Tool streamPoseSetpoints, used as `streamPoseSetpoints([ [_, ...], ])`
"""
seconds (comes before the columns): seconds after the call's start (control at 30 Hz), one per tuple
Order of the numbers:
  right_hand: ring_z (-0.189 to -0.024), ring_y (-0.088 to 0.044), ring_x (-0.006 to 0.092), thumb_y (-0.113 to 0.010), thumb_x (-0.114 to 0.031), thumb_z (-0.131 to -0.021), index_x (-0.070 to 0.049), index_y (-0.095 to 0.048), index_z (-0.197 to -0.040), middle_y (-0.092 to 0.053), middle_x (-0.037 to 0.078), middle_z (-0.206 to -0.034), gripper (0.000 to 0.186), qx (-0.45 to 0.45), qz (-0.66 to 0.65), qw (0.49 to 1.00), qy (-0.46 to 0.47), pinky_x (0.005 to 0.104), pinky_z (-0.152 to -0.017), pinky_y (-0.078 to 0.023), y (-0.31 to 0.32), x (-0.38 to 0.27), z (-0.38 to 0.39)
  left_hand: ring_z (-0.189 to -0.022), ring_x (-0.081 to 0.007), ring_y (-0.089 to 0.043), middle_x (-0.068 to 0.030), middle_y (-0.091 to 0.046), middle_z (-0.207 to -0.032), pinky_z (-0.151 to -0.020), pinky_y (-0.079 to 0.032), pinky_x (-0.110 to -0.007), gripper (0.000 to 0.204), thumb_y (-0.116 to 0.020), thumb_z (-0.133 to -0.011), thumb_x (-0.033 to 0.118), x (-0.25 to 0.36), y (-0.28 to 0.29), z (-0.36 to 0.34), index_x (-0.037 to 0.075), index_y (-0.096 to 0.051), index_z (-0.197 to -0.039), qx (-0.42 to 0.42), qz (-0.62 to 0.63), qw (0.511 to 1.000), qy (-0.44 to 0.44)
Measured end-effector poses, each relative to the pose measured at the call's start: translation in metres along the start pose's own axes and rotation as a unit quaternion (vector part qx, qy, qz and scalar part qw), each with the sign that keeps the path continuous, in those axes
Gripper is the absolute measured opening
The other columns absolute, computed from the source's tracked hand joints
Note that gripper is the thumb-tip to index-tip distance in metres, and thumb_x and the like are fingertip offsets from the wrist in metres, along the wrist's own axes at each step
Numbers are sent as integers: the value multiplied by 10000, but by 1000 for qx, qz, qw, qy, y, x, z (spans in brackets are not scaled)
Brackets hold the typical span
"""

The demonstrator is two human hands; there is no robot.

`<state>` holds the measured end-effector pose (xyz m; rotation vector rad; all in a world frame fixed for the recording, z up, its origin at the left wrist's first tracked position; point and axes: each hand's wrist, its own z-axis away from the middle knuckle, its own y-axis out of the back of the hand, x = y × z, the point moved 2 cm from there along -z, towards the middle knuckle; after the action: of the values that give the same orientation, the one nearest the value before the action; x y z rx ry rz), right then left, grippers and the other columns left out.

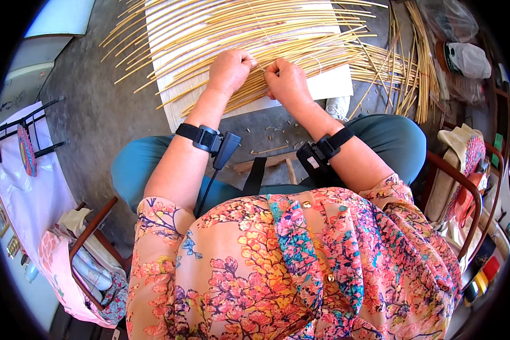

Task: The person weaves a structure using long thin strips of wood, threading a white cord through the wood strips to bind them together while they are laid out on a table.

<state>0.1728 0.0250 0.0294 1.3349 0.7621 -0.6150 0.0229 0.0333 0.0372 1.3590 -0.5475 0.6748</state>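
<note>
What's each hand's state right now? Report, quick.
Left hand: closed, apparently pinching a thin cord.
Right hand: closed, apparently pinching the same cord.

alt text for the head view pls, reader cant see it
A person's bare left hand and bare right hand pinch a thin pale string over a row of slender yellow sticks, spread across a white rectangular sheet. More loose yellow-brown sticks lie on the grey floor to the right.

The person before me is wearing a peach blouse (212,243) — pink, yellow and blue blossoms (241,289), gold buttons (306,204) — over teal trousers (394,141); black wrist straps (189,131) are carrying dark boxes (228,149), a cable (208,190) hanging from the left.
</note>
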Motion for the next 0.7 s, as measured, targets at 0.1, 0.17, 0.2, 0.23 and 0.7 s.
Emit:
streamPoseSetpoints([
  [0.1, -499, -619, 281, -559, -129, -777, -37, -573, -687, -600, 152, -554, 130, -57, -65, 993, -77, 382, -554, -508, 10, -9, 5, -660, -235, -604, -101, -656, -720, -622, -467, -338, 173, -663, -770, 240, 1, 1, 0, 68, -674, -763, -13, -13, 1000, 7],
  [0.17, -457, -611, 243, -556, -136, -788, -38, -579, -691, -591, 131, -520, 140, -60, -83, 991, -89, 350, -542, -512, 11, -9, 6, -637, -192, -590, -96, -655, -715, -627, -462, -305, 170, -668, -777, 205, 1, 0, -1, 36, -669, -786, -24, -9, 1000, 9],
  [0.2, -435, -607, 224, -554, -139, -794, -39, -581, -693, -586, 121, -503, 145, -63, -93, 989, -95, 334, -536, -513, 11, -9, 7, -631, -180, -582, -91, -653, -709, -625, -460, -298, 164, -669, -778, 192, -1, 1, -3, 29, -667, -786, -26, 1, 1000, 11],
  [0.23, -439, -609, 219, -555, -142, -794, -38, -586, -697, -586, 120, -503, 146, -65, -94, 990, -89, 331, -535, -513, 11, -10, 7, -626, -168, -574, -87, -650, -704, -623, -458, -292, 157, -670, -780, 179, -3, 1, -4, 22, -665, -786, -28, 11, 999, 12],
  [0.7, -595, -610, 350, -555, -164, -786, -34, -603, -749, -614, 192, -658, 143, -62, -40, 997, -17, 424, -577, -495, 9, -6, 9, -656, -136, -575, -78, -657, -725, -638, -457, -275, 135, -668, -780, 145, -6, 3, -4, 13, -676, -806, -33, 35, 999, 21],
])
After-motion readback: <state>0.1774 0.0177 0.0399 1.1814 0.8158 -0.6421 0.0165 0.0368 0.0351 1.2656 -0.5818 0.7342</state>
